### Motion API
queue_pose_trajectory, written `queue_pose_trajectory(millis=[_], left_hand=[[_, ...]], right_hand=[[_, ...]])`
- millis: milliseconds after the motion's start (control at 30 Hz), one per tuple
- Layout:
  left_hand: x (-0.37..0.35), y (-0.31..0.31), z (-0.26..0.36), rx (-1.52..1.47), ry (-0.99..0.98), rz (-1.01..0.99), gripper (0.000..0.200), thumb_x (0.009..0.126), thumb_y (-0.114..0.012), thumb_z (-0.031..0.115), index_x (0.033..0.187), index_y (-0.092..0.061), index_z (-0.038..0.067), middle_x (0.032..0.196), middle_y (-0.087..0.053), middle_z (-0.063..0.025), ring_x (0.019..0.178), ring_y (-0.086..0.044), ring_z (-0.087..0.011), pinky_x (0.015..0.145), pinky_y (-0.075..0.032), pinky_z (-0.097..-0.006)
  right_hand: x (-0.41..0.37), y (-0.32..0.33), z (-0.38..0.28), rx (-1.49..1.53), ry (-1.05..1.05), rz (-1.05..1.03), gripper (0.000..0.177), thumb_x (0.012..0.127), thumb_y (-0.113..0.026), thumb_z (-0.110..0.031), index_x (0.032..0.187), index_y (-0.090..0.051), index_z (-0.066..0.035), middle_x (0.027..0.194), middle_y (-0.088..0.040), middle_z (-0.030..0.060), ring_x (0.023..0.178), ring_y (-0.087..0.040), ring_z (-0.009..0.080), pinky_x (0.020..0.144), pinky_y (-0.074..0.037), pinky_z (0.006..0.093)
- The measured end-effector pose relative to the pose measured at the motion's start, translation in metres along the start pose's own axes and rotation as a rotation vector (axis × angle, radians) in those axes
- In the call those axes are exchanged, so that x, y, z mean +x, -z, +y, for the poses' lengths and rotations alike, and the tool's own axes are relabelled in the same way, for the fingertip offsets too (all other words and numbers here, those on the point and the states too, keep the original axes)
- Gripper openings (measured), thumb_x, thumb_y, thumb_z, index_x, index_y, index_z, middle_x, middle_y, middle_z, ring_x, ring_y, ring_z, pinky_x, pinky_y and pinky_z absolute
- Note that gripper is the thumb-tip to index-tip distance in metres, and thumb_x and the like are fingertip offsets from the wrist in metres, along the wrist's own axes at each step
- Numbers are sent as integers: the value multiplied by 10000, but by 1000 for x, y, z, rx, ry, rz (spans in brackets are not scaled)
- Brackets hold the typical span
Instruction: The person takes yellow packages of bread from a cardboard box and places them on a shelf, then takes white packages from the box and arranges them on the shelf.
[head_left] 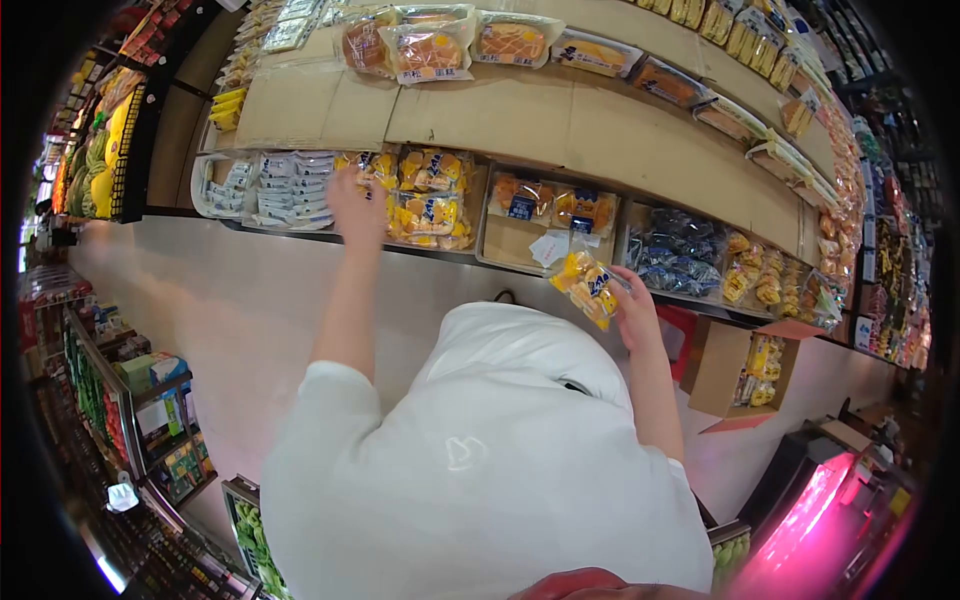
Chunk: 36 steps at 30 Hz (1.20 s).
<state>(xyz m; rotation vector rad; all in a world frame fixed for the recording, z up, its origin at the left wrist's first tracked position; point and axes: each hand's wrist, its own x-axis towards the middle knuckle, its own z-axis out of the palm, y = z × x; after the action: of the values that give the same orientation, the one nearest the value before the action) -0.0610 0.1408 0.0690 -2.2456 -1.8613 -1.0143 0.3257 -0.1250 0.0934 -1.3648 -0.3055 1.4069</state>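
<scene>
My right hand (634, 311) holds a yellow-and-clear bread packet (587, 286) by its side edge, in front of the display shelf. My left hand (356, 204) reaches into a shelf bin, its fingers curled on a yellow bread packet (372, 163) in the back left of the pile. Beside that hand lie more of these yellow packets (432, 212), stacked in rows. White-and-blue small packets (293, 190) fill the bin section to the left of it.
A bin (513, 246) with orange bread packets and a white card stands right of the yellow ones. Dark blue packets (678, 250) lie further right. An open cardboard box (722, 372) holding yellow packets sits at lower right. Packaged cakes (430, 50) line the cardboard-covered upper shelf.
</scene>
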Motion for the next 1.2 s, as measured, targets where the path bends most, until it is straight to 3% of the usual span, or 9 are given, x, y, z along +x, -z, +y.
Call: queue_pose_trajectory(millis=[200, 300, 433, 567, 667, 767, 800, 900, 1200], left_hand=[[-56, 41, 153, -1035, 176, -901, 563, 860, -685, 173, 1357, -441, 68, 1270, -523, -129, 1064, -560, -210, 806, -518, -321], [-64, 38, 166, -1165, 65, -1039, 620, 898, -636, 128, 1439, -335, 92, 1341, -478, -100, 1084, -543, -159, 828, -503, -282], [-45, 19, 139, -1183, 365, -917, 583, 883, -668, 117, 1396, -395, 72, 1248, -523, -69, 941, -561, -97, 705, -503, -226], [-26, -26, 61, -869, 421, -534, 525, 869, -678, 147, 1341, -462, 76, 1098, -579, -86, 913, -585, -128, 718, -516, -266], [-5, -17, 57, -802, 710, -482, 521, 865, -668, 180, 1323, -464, 38, 1096, -573, -134, 975, -595, -199, 762, -514, -323], [-18, -55, 27, -275, 265, -283, 526, 862, -645, 230, 1313, -467, 26, 1160, -548, -225, 1095, -546, -315, 894, -467, -415], [-20, -41, 46, -85, 112, -242, 540, 865, -612, 279, 1325, -468, 37, 1275, -488, -264, 1220, -440, -411, 1024, -358, -495], [-24, -19, 86, 138, -269, -298, 553, 873, -596, 312, 1346, -465, 56, 1390, -416, -235, 1287, -372, -429, 1076, -295, -516], [-34, -62, 91, 217, -255, -372, 616, 888, -571, 365, 1393, -429, 42, 1473, -333, -238, 1380, -258, -426, 1141, -206, -482]], right_hand=[[15, -53, -24, -72, -6, -137, 308, 916, -612, -101, 1208, -542, -32, 1120, -610, 65, 1019, -588, 135, 884, -479, 277], [17, -80, -30, -61, 3, -240, 314, 934, -591, -113, 1229, -522, -31, 1134, -612, 62, 1042, -584, 133, 899, -477, 283], [16, -85, -24, -51, 29, -229, 292, 981, -508, -152, 1248, -497, -34, 1171, -610, 88, 1065, -585, 178, 907, -483, 313], [15, -56, -7, -90, -62, -175, 254, 1000, -450, -166, 1202, -520, -31, 1166, -615, 109, 1047, -600, 210, 897, -491, 331], [12, -31, 11, -118, -114, -188, 242, 999, -437, -156, 1177, -536, -26, 1135, -623, 116, 1029, -607, 214, 884, -495, 340], [7, -21, 14, -72, -141, -160, 235, 994, -440, -148, 1162, -547, -24, 1104, -628, 120, 1016, -609, 210, 868, -498, 343], [4, -18, 15, -54, -150, -144, 233, 992, -442, -148, 1157, -550, -24, 1094, -629, 121, 1011, -610, 209, 863, -498, 343], [0, -6, 17, -26, -134, -119, 229, 986, -451, -145, 1152, -552, -24, 1087, -631, 115, 1002, -611, 200, 847, -500, 336], [-13, 19, 26, 1, -126, -75, 232, 979, -477, -168, 1155, -561, -43, 1083, -633, 93, 1003, -608, 181, 838, -494, 310]])
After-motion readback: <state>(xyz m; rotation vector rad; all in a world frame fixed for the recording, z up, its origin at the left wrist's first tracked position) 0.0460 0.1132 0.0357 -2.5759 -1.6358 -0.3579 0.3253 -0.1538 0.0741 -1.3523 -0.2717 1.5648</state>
